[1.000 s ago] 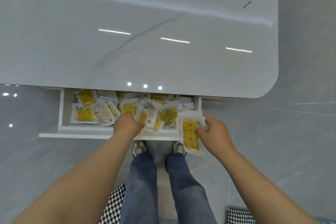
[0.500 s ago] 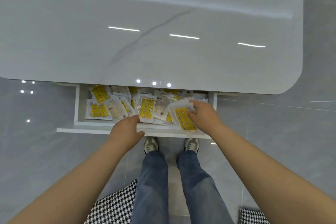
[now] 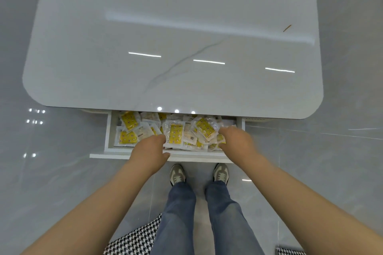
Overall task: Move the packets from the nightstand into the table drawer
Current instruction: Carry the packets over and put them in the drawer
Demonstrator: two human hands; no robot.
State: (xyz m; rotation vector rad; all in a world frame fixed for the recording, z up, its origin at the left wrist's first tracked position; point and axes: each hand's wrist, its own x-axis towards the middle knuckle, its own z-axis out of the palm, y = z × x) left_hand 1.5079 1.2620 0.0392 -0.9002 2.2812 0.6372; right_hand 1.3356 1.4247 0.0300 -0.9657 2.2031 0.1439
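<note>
Head cam: poking packets heaped in the drawer under the right hand, resting left hand on its front (grips too blurry to tell), risking them snagging on closing.

The table top is a polished, marble-look slab, white with a thin grey vein, glossy enough to mirror the ceiling lights. The drawer has smooth, matt white walls. The packets are crinkled clear plastic film over yellow print. The floor is glossy grey tile. The jeans are soft blue denim; the sneakers look like suede, perhaps. The houndstooth cloth is coarse weave.
</note>
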